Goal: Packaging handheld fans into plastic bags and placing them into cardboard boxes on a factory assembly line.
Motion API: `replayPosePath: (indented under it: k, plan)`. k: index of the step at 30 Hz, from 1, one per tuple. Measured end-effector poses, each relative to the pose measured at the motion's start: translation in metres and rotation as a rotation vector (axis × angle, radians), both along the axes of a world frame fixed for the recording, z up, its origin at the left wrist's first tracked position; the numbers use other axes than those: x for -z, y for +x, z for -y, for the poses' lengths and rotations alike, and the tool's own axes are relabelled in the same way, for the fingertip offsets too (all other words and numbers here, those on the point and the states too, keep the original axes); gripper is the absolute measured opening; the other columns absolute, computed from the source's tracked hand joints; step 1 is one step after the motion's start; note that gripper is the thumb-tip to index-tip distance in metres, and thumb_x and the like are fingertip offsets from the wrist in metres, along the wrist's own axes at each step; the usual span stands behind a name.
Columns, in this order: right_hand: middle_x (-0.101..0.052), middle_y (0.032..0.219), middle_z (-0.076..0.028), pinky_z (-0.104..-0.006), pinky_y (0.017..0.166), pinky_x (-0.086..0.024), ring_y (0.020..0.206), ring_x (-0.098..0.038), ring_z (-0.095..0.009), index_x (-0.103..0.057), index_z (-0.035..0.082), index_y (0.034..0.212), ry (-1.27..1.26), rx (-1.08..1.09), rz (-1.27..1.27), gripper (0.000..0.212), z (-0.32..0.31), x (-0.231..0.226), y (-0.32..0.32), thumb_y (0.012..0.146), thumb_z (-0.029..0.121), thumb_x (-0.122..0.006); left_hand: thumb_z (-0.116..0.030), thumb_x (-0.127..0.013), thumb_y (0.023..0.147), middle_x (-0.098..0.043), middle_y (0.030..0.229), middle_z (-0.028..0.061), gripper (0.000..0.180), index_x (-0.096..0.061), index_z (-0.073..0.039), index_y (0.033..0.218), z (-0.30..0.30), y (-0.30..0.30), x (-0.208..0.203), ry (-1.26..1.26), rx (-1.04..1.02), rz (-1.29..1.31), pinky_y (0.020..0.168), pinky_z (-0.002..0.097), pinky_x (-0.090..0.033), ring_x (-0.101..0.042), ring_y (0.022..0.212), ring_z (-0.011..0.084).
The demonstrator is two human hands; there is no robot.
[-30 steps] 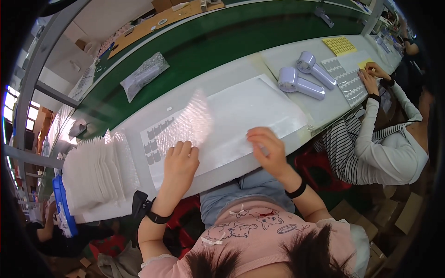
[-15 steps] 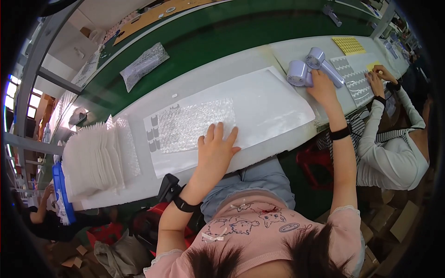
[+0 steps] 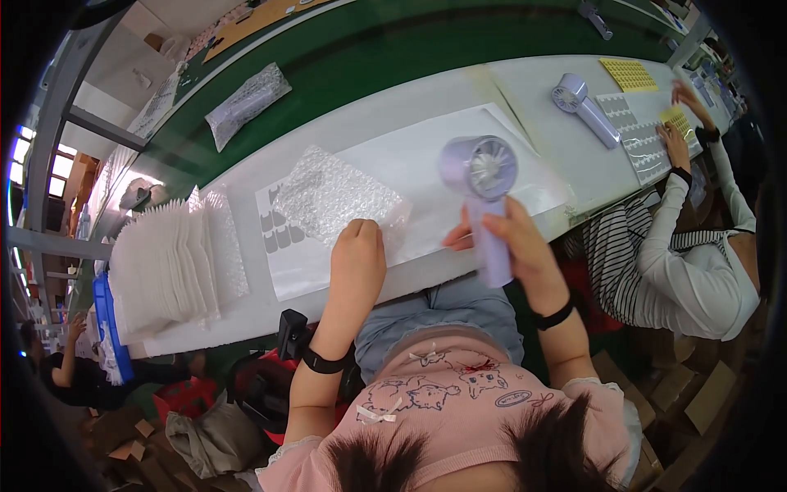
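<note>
White tabletop (image 3: 426, 107): right hand (image 3: 512, 242) fingers grasp lilac plastic fan (image 3: 484, 193), left hand (image 3: 358, 254) pinches crinkly bubble-wrap bag (image 3: 336, 197).

The handheld fan (image 3: 484, 197) looks smooth, glossy lilac plastic. At ten o'clock from it, the bubble-wrap bag (image 3: 338, 197) is clear, knobbly plastic film on a matt white bench (image 3: 393, 131).

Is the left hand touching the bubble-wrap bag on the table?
Touching. In the head view the left hand has its fingers closed on the near edge of the bubble-wrap bag, with no gap.
</note>
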State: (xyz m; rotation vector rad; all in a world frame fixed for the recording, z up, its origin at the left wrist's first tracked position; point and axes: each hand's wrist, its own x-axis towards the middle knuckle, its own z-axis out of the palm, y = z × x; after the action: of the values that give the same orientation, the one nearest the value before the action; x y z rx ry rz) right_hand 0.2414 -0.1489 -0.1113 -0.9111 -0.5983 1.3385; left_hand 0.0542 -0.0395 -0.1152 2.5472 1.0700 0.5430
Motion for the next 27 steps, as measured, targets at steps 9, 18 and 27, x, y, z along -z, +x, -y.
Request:
replayPosePath:
  k: [9, 18, 27]
  plan:
    - [-0.057, 0.098, -0.01, -0.0276, 0.073, -0.047, 0.083, -0.057, -0.015, -0.045, -0.003, 0.11, -0.081, 0.135, 0.362, 0.044, -0.045, 0.034, -0.037, 0.079, 0.021, -0.065, -0.004, -0.054, 0.077, -0.057, 0.07, 0.0176, 0.01, -0.053, 0.006, 0.075, 0.013, 0.003, -0.009, -0.093, -0.173, 0.158, 0.055, 0.0365, -0.046, -0.058, 0.06, 0.0306]
    - [-0.058, 0.097, -0.013, -0.0276, 0.074, -0.045, 0.081, -0.058, -0.02, -0.053, -0.002, 0.106, -0.059, 0.005, 1.0, 0.05, -0.001, -0.007, 0.016, 0.066, 0.02, -0.073, -0.006, -0.057, 0.078, -0.06, 0.068, 0.0158, 0.011, -0.055, 0.005, 0.077, 0.007, 0.025, 0.006, -0.352, -0.197, 0.248, 0.056, 0.0296, -0.048, -0.063, 0.063, 0.023]
    - [-0.057, 0.092, -0.016, -0.0337, 0.068, -0.046, 0.079, -0.057, -0.032, -0.055, -0.001, 0.102, -0.025, -0.216, 1.34, 0.05, -0.01, -0.001, 0.016, 0.062, 0.023, -0.073, -0.001, -0.051, 0.081, -0.059, 0.088, 0.0149, 0.005, -0.054, 0.004, 0.08, 0.003, 0.021, 0.006, -0.409, -0.14, 0.336, 0.066, 0.0295, -0.047, -0.059, 0.077, 0.0183]
